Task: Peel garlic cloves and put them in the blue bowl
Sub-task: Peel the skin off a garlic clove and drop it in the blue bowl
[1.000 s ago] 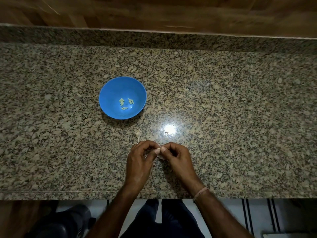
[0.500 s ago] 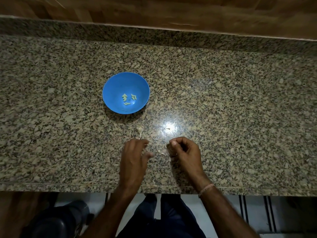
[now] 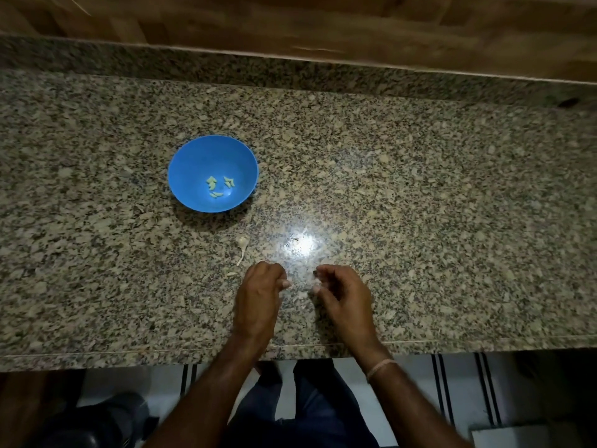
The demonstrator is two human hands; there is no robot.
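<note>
Head view: one wide look down onto a speckled granite counter [image 3: 420, 205], with both forearms reaching in from the near edge.
Left hand [image 3: 260, 295]: rests low over the counter with its fingers curled in and the thumb tip pointing at the other hand. I cannot tell whether it holds anything.
Right hand [image 3: 342, 295]: just beside the left hand and apart from it, with the fingers curled and the thumb and forefinger brought close together. Something pale shows at their tips, but it is too blurred to tell a clove from fingernails.
Wristband [image 3: 381, 367]: a thin pale band round the right wrist.
Blue bowl [image 3: 184, 156]: stands upright on the counter, well ahead of the left hand and off to its left.
Peeled garlic cloves [image 3: 221, 187]: several small pale pieces lie on the bottom of the bowl.
Garlic piece [image 3: 241, 244]: a pale lump with a thin stalk lies on the counter between the bowl and the left hand, nearer the hand, touching neither.
Peel scrap [image 3: 231, 273]: a small pale flake lies just left of the left hand's knuckles.
Glare [image 3: 303, 245]: a bright spot of reflected light sits on the stone just ahead of the gap between the hands.
Wooden panel [image 3: 323, 24]: runs along the far side of the counter, well beyond both hands.
Dark trousers [image 3: 310, 415]: show below the counter edge, between the forearms.
</note>
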